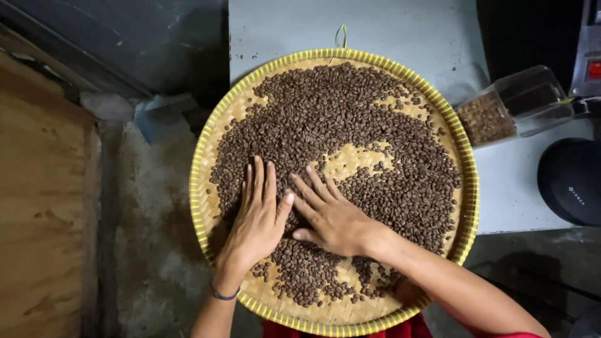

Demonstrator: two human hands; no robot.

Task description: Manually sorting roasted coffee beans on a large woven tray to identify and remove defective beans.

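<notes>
Coffee beans (350, 119): brown beans spread over most of a round woven tray in the middle of the frame, thickest in its upper half and right side, with bare patches at the centre and along the lower edge.
Tray (216, 122): large, flat, woven of pale straw with a yellow rim; its upper part rests on a grey table, its lower left part overhangs the floor.
Table (400, 28): light grey top, upper centre to right; its near edge shows at the right just beside the tray rim.
Round black object (573, 181): dark disc with a small pale mark, right edge of the frame, on the table.
Clear container (516, 103): transparent box lying tilted at upper right, just beside the tray rim, with beans gathered in its left end.
Left hand (256, 219): flat and released, fingers together pointing up, palm pressed on the beans in the tray's lower left; it grips nothing. A dark band circles the wrist.
Right hand (332, 216): flat, fingers spread toward the upper left, lying on the beans just beside the left hand; it holds nothing.
Open room: bare floor at the left of the tray.
</notes>
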